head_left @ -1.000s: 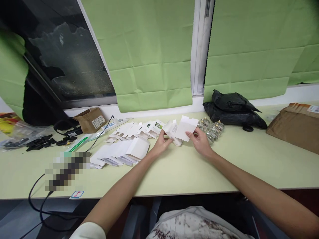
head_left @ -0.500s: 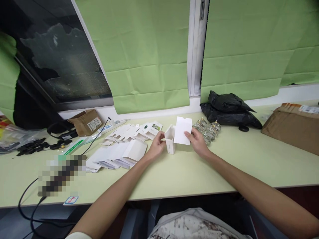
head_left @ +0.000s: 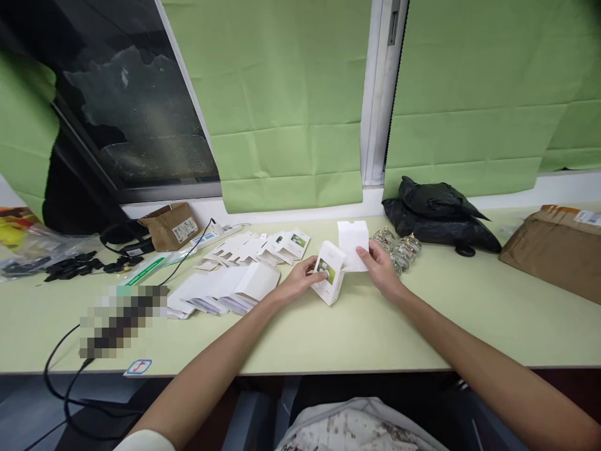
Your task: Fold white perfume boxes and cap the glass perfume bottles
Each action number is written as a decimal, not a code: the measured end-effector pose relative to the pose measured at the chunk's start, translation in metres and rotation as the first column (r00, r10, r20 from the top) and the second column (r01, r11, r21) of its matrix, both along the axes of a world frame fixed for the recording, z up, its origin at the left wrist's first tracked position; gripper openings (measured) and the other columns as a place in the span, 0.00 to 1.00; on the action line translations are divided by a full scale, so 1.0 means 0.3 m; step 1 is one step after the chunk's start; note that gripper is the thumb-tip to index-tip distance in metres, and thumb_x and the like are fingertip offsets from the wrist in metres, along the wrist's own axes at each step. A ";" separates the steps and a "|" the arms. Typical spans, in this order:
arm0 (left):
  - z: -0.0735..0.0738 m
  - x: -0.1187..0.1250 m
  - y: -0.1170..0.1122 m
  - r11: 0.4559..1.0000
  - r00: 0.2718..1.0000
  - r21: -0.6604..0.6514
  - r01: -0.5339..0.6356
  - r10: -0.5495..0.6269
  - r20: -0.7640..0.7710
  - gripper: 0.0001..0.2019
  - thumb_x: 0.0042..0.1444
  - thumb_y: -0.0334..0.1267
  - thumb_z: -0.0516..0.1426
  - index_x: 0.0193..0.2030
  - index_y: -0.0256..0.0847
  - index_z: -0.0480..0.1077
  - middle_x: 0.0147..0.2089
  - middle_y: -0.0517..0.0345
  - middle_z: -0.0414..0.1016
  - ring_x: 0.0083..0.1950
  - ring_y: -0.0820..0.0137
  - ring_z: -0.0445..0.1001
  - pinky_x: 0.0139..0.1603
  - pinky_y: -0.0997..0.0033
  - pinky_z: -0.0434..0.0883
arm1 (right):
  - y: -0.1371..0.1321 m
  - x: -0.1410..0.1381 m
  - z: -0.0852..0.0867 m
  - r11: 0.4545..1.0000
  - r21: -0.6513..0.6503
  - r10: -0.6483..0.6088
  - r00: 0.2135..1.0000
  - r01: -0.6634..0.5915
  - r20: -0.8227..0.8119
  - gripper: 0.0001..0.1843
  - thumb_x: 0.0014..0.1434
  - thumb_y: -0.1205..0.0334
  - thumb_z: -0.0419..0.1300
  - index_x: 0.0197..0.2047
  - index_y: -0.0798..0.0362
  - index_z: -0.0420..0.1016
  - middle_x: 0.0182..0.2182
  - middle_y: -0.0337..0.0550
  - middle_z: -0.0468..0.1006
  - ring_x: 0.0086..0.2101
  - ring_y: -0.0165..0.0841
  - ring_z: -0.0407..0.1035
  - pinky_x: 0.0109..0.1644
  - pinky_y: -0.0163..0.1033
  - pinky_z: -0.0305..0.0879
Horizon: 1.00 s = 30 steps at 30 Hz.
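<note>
A small white carton (head_left: 332,289) with a green picture on its front is gripped by my left hand (head_left: 300,279), thumb across the printed face. It tilts a little above the table. Just right of it, my right hand (head_left: 381,268) pinches a plain white folded card piece (head_left: 353,238) by its right edge. The card's lower left part is close to the carton's edge; whether they touch I cannot tell. Left of my left hand lie overlapping white folded cards (head_left: 225,288). Behind those are several flattened printed cartons (head_left: 253,247).
Glass-like ornaments with gold tops (head_left: 404,254) sit behind my right hand. Black plastic bags (head_left: 436,210) and a large cardboard box (head_left: 554,250) stand at the right. At the left are a small open cardboard box (head_left: 171,227), black parts (head_left: 75,266) and cables (head_left: 61,391).
My left hand has turned the carton so that its printed front faces me. The white card in my right hand has shifted slightly right in view. The view itself has moved a little.
</note>
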<state>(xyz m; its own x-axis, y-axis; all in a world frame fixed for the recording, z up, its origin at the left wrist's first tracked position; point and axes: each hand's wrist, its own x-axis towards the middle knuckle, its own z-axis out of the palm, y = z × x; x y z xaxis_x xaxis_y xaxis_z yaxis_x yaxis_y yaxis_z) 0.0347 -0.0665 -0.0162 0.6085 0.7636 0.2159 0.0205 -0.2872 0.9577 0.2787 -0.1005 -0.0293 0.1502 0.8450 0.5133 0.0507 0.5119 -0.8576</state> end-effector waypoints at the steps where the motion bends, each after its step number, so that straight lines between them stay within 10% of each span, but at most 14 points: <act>1: -0.005 0.004 -0.004 0.999 0.999 0.019 -0.034 0.034 -0.017 0.23 0.57 0.46 0.66 0.57 0.39 0.73 0.58 0.47 0.78 0.58 0.55 0.76 0.58 0.56 0.71 | 0.002 0.005 0.003 0.998 0.031 -0.047 0.999 0.047 0.005 0.19 0.66 0.42 0.62 0.46 0.50 0.74 0.40 0.42 0.77 0.40 0.39 0.69 0.43 0.42 0.68; 4: -0.022 0.016 -0.023 0.945 0.973 0.242 -0.218 0.231 -0.024 0.20 0.60 0.48 0.65 0.55 0.41 0.73 0.53 0.49 0.79 0.54 0.57 0.77 0.55 0.56 0.73 | -0.004 0.007 0.013 0.966 0.137 -0.228 0.973 0.219 0.047 0.17 0.68 0.44 0.60 0.47 0.50 0.73 0.41 0.43 0.76 0.40 0.38 0.69 0.45 0.43 0.68; 10: -0.023 0.012 -0.032 0.646 0.912 0.720 -0.255 0.409 -0.044 0.16 0.66 0.33 0.59 0.59 0.49 0.71 0.60 0.53 0.75 0.63 0.59 0.71 0.66 0.52 0.65 | -0.056 -0.015 0.023 0.857 0.365 -0.437 0.889 0.364 0.137 0.12 0.72 0.51 0.56 0.49 0.50 0.71 0.42 0.46 0.72 0.39 0.38 0.68 0.42 0.44 0.68; 18: -0.021 -0.021 0.002 0.593 0.935 0.786 -0.173 0.349 -0.058 0.25 0.64 0.25 0.56 0.65 0.50 0.66 0.64 0.53 0.74 0.67 0.60 0.70 0.67 0.51 0.68 | -0.095 -0.038 0.053 0.826 0.562 -0.365 0.805 0.048 0.468 0.07 0.72 0.67 0.54 0.48 0.48 0.72 0.41 0.47 0.75 0.42 0.41 0.70 0.45 0.47 0.68; 30: -0.030 -0.017 -0.002 0.654 0.940 0.727 -0.209 0.340 -0.036 0.24 0.64 0.27 0.58 0.64 0.51 0.67 0.63 0.54 0.74 0.66 0.61 0.71 0.67 0.52 0.69 | -0.093 -0.028 0.032 0.765 0.644 -0.416 0.743 -0.026 0.525 0.19 0.70 0.73 0.54 0.59 0.45 0.72 0.45 0.50 0.78 0.45 0.41 0.74 0.44 0.47 0.73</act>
<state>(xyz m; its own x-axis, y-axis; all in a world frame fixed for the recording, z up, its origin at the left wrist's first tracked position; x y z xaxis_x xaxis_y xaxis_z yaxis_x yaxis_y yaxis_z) 0.0296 -0.0671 -0.0251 0.4710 0.5605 0.6812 0.3391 -0.8279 0.4468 0.2702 -0.1285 -0.0197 -0.2537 0.3315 0.9087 0.5984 0.7919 -0.1218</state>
